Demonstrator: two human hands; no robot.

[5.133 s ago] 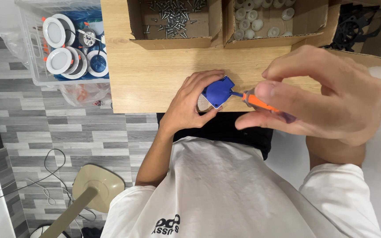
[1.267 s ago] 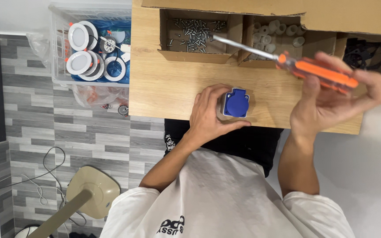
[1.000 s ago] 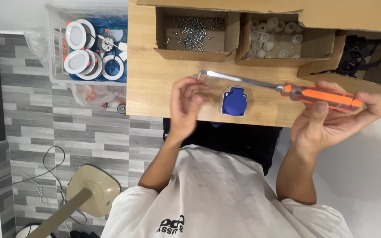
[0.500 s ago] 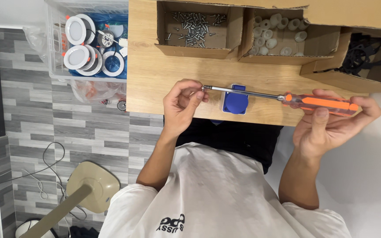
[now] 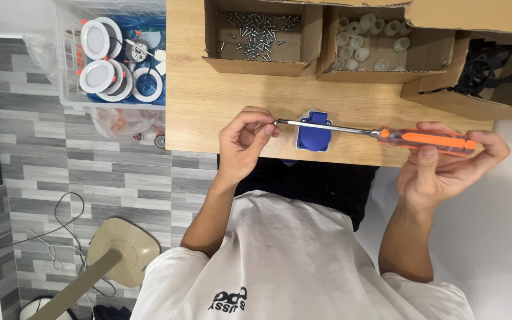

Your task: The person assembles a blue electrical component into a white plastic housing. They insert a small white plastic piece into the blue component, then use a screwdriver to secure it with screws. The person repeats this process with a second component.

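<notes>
While the blue plastic socket cover [image 5: 313, 131] lay untouched on the wooden table [image 5: 208, 112], the right hand [image 5: 445, 166] gripped the orange-handled screwdriver [image 5: 380, 134], left hand [image 5: 244, 145] fingertips pinching its tip, no screw driven yet.

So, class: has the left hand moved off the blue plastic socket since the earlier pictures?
Yes. The left hand has left the blue plastic socket on the wooden table, moving leftward to the screwdriver tip.

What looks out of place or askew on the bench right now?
Nothing is spilled or damaged. The blue socket lies flat near the wooden table edge, under the screwdriver held level by the right hand, left hand fingers at its tip.
</notes>
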